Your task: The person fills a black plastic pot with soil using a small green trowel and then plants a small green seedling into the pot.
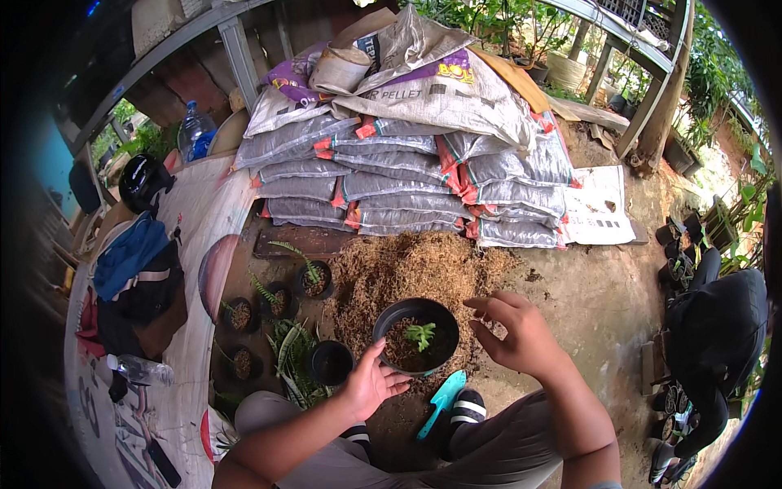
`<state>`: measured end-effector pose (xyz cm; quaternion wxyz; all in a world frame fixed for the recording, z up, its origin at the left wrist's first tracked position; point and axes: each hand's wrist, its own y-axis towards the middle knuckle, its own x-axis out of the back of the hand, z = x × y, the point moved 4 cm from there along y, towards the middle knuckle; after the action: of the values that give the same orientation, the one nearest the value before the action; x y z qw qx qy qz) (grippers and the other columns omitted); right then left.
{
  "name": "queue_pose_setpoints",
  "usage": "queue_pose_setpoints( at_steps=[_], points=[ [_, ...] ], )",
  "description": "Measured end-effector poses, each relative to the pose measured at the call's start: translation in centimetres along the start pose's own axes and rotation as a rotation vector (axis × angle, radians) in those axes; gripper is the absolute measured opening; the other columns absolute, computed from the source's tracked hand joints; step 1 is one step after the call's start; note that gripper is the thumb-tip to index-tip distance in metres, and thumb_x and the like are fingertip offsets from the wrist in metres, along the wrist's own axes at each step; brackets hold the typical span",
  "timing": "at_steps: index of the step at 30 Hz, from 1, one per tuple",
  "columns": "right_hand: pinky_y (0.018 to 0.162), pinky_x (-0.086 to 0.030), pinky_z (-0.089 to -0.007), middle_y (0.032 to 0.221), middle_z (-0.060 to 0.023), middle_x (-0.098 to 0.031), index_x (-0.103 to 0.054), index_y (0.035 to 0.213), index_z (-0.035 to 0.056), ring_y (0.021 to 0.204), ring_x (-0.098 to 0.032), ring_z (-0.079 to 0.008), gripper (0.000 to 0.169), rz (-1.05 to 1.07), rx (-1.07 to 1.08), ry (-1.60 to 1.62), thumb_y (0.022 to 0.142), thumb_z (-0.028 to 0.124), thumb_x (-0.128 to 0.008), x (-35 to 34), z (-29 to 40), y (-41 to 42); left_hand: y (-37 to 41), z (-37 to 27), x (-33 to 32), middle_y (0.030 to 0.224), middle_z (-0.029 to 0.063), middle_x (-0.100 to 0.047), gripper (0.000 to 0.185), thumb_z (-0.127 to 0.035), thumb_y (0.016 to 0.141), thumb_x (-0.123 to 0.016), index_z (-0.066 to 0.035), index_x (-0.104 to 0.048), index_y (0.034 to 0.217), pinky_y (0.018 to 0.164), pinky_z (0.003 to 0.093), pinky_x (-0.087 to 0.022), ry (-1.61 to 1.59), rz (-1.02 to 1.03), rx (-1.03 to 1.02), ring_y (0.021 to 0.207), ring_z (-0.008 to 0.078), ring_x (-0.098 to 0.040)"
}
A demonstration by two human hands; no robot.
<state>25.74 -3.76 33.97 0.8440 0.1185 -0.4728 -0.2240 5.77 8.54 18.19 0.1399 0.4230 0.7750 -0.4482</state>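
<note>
My left hand (374, 386) supports a round black plastic pot (449, 349), thumb at the rim and fingers under its near side. Inside the pot, a small bright green plant (420, 335) shows above brown planting mix. My right hand (516, 330) is raised just right of the pot, fingers bent and apart, with nothing visible in it. A heap of brown fibrous planting mix (406, 269) lies on the ground behind the pot. Below the pot, a turquoise hand trowel (444, 398) rests beside my right foot.
Small black pots with fern cuttings (314, 278), loose fern fronds (293, 351) and another black pot (330, 362) stand at left. Stacked sacks (397, 177) rise behind the heap. A person in dark clothing (715, 324) bends over pots at right. A helmet (143, 180) lies left.
</note>
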Motion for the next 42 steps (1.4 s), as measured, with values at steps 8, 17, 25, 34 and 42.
queue_pose_setpoints(
  at_steps=[8, 17, 25, 34, 42],
  points=[
    [0.083, -0.049, -0.0406, 0.091, -0.0111, -0.065, -0.071, 0.090, 0.0044, 0.092, -0.063, -0.0293, 0.027, 0.165, 0.102, 0.042, 0.077, 0.026, -0.078, -1.7, 1.0, 0.3, 0.6, 0.2, 0.2, 0.116, 0.0105, -0.061, 0.072, -0.064, 0.087, -0.055, -0.013, -0.041, 0.135, 0.091, 0.0376, -0.044, -0.038, 0.002, 0.009, 0.104, 0.0209, -0.059],
    [0.076, -0.049, -0.0391, 0.092, -0.0118, -0.063, -0.069, 0.099, 0.0040, 0.086, -0.062, -0.0297, 0.033, 0.027, 0.088, -0.025, 0.079, 0.030, -0.076, -3.3, 2.9, -0.5, -0.2, 0.3, -0.1, 0.115, 0.0090, -0.062, 0.063, -0.062, 0.089, -0.052, -0.014, -0.047, 0.130, 0.092, 0.0367, -0.044, 0.010, -0.020, -0.006, 0.107, 0.0203, -0.058],
    [0.052, -0.046, -0.0261, 0.075, -0.0109, -0.063, -0.038, 0.140, -0.0041, 0.056, -0.059, -0.0140, 0.052, 0.319, -0.668, 0.750, 0.100, 0.025, -0.053, -7.1, -0.4, -1.9, -0.8, -0.8, 0.5, 0.112, 0.0086, -0.059, 0.077, -0.069, 0.085, -0.055, -0.012, -0.042, 0.134, 0.087, 0.0329, -0.045, 0.130, -0.053, -0.162, 0.101, 0.0171, -0.057],
    [0.047, -0.049, -0.0297, 0.083, -0.0113, -0.061, -0.040, 0.137, -0.0048, 0.057, -0.059, -0.0176, 0.049, 0.113, -0.643, 0.911, 0.093, 0.014, -0.051, -8.3, -0.4, -0.4, -2.1, -7.7, 1.7, 0.082, 0.0054, -0.064, 0.054, -0.051, 0.096, -0.049, -0.002, -0.051, 0.118, 0.066, 0.0320, -0.051, 1.091, -0.096, -0.520, 0.075, 0.0177, -0.065],
    [0.048, -0.045, -0.0304, 0.083, -0.0109, -0.062, -0.042, 0.136, 0.0016, 0.056, -0.058, -0.0179, 0.046, 0.140, -0.568, 0.968, 0.098, 0.025, -0.053, -13.3, 4.3, 3.6, -6.9, -14.8, 5.1, 0.076, 0.0079, -0.064, 0.027, -0.017, 0.094, -0.054, 0.005, -0.053, 0.108, 0.056, 0.0283, -0.055, 0.784, -0.196, -0.682, 0.062, 0.0155, -0.066]
  ],
)
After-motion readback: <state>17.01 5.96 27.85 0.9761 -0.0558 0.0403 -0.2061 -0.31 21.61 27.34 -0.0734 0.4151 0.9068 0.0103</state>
